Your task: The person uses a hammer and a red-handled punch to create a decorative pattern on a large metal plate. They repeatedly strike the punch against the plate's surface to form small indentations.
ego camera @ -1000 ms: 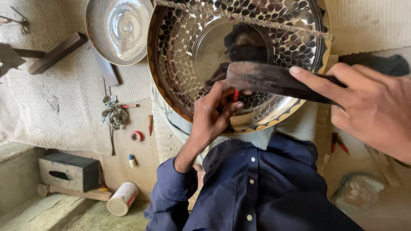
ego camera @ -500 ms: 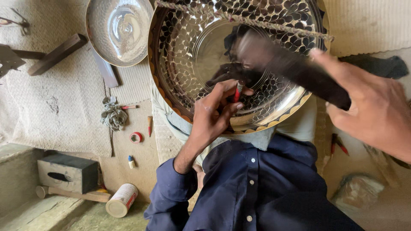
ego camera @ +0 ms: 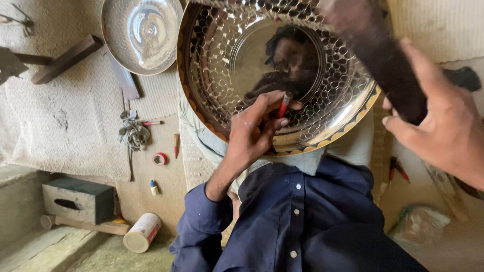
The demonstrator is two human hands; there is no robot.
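Hammered metal bowl [ego camera: 237,65] propped on lap, polished face toward camera, centre of scene; left hand [ego camera: 252,133] pinching red-tipped punch [ego camera: 283,105] against lower inner wall, fingers closed tight round it, heel resting on rim; right hand [ego camera: 443,126] at right, clamped round dark wooden mallet [ego camera: 373,45], raised and blurred above bowl. For clean dimples: keep punch square to surface, brace wrist on rim, strike straight down shaft, follow existing rows. Second metal dish [ego camera: 141,32] far left on cloth; small tin [ego camera: 142,232] near left.

A white cylindrical can [ego camera: 142,232] with a red-printed label lies on its side at lower left.
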